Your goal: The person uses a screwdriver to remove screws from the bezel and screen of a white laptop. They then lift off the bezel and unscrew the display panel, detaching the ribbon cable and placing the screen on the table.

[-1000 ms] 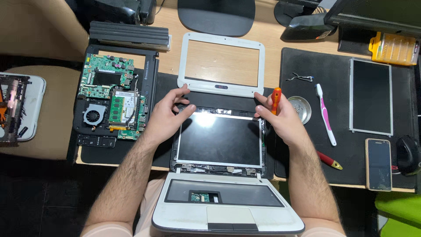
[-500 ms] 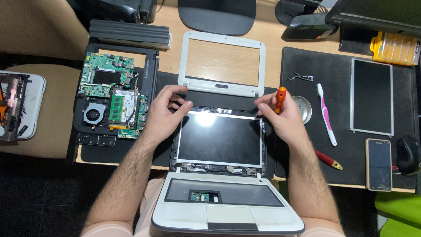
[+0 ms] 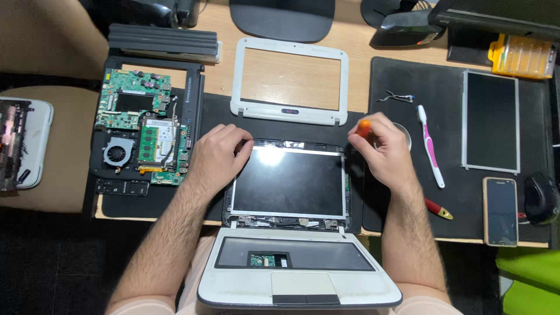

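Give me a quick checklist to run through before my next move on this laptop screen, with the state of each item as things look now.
1. Left hand steadying the top left corner of the screen panel: ok, fingers rest on it.
2. Orange-handled screwdriver in the right hand: ok, gripped at the panel's top right corner.
3. Screwdriver tip seated in a screw: cannot tell, the hand hides it.
4. White bezel out of the way: ok, it lies on the desk behind the panel.
5. Laptop base supported: not ok, it overhangs the desk edge onto the lap.
6. Small dish for screws within reach: ok, just beside the right hand.
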